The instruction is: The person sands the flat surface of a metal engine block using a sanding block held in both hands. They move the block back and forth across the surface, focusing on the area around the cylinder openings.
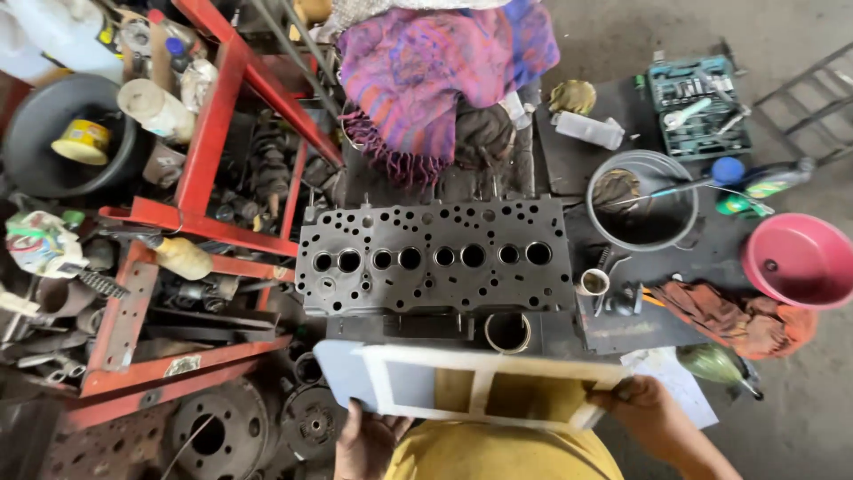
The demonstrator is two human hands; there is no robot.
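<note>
My left hand (364, 438) grips the lower left edge of a flat pale cardboard package (462, 384) with a grey-blue end and window cut-outs. My right hand (641, 412) holds the same package at its right end. The package is held level above my lap, just in front of a dark metal cylinder head (435, 258) with a row of round ports and many small holes. A short metal sleeve ring (507, 332) stands between the head and the package.
A red steel frame (209, 133) with oily parts stands left. A purple-pink cloth (435, 76) lies behind the head. Right of it are a metal basin (644, 212), a green socket set case (697, 105), a pink bowl (800, 260) and an orange rag (742, 316).
</note>
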